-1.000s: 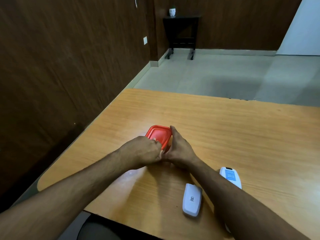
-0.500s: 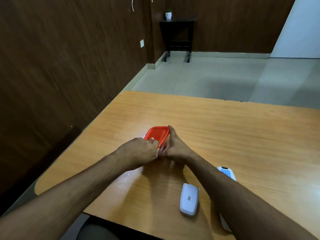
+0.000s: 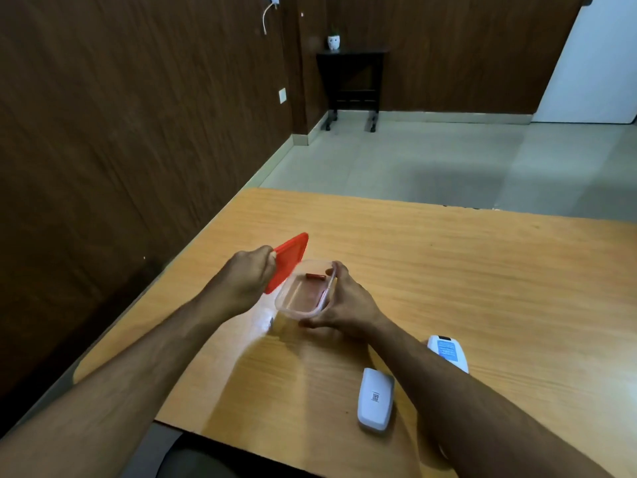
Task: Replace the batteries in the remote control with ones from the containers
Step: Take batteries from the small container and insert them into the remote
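My left hand (image 3: 249, 278) holds a red lid (image 3: 289, 259), tilted up and off to the left of a clear plastic container (image 3: 300, 297). My right hand (image 3: 344, 305) grips the container's right rim and steadies it on the wooden table (image 3: 482, 270). A red battery (image 3: 315, 276) lies inside the container at its far end. The white remote control (image 3: 448, 353) lies near the table's front, partly hidden behind my right forearm. Its white battery cover (image 3: 375, 399), with a small code label, lies on the table to the remote's left.
A dark wood-panelled wall runs along the table's left side. A small black side table (image 3: 351, 81) with a white pot (image 3: 333, 42) stands on the grey floor at the far wall. The table's near edge is just below the battery cover.
The red lid was shut on the container under both hands. Now my left hand has lifted it off and tilted it up to the left, which exposes the battery inside.
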